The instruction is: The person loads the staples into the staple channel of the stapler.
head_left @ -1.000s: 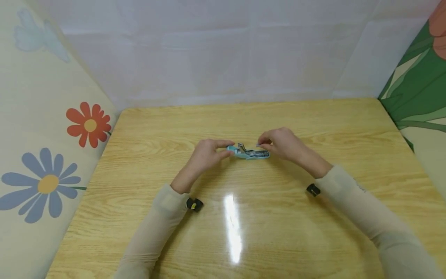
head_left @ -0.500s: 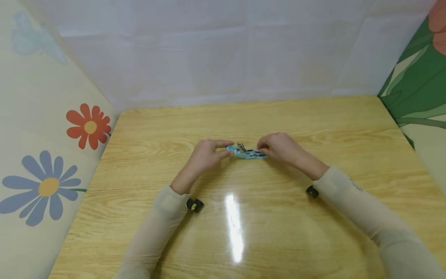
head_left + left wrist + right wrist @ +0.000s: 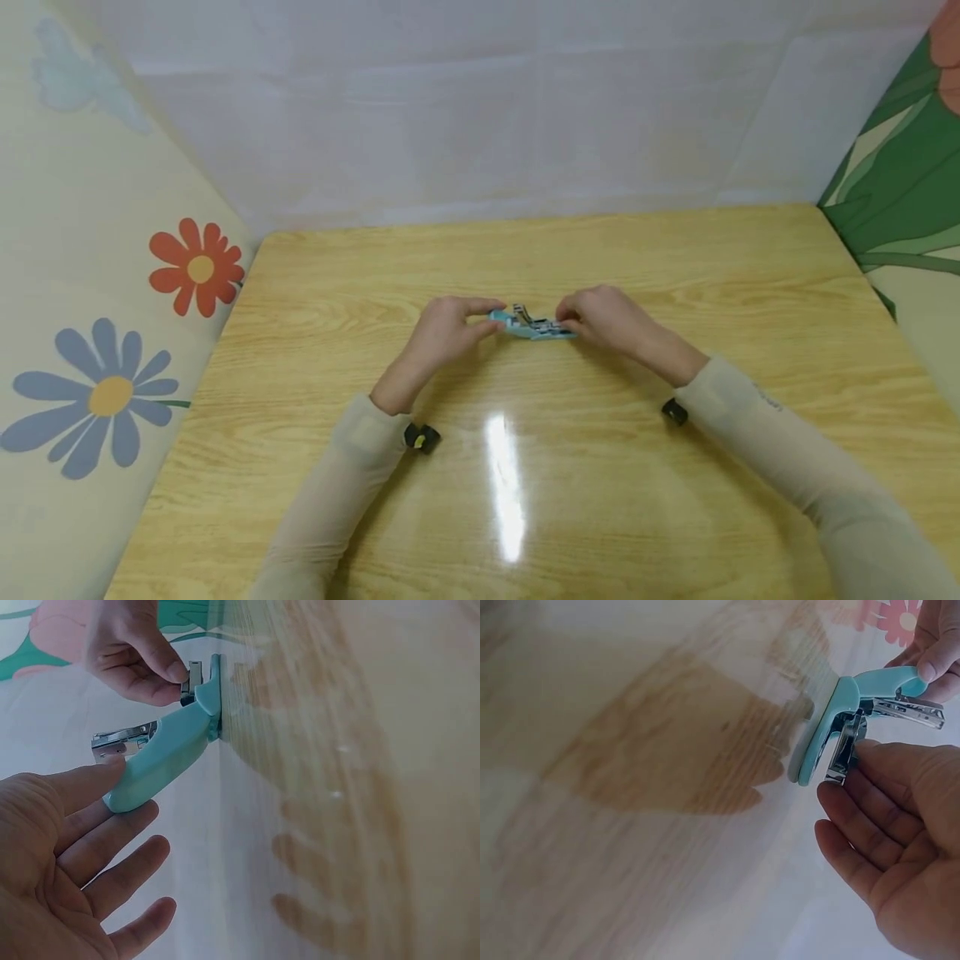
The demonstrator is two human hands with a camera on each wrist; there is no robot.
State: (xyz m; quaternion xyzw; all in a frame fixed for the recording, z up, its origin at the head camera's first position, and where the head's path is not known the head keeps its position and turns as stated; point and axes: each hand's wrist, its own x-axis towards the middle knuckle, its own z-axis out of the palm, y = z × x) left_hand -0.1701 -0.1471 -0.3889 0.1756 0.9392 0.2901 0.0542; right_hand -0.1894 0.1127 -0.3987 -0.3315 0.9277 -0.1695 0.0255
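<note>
Here, at mid-frame on the glossy wooden table (image 3: 600,467), the small teal plastic stapler (image 3: 534,327) with its metal magazine swung open is pinched at one end by the left hand (image 3: 442,332); the right hand (image 3: 606,315), fingers curled, grips the metal end, so loading seems in hand, and careful alignment is judged needed next

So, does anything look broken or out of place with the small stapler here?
Nothing looks broken. The teal stapler lies on the wooden table swung open, its metal staple channel exposed. The left hand pinches one end and the right hand pinches the other. I see no loose parts.
</note>
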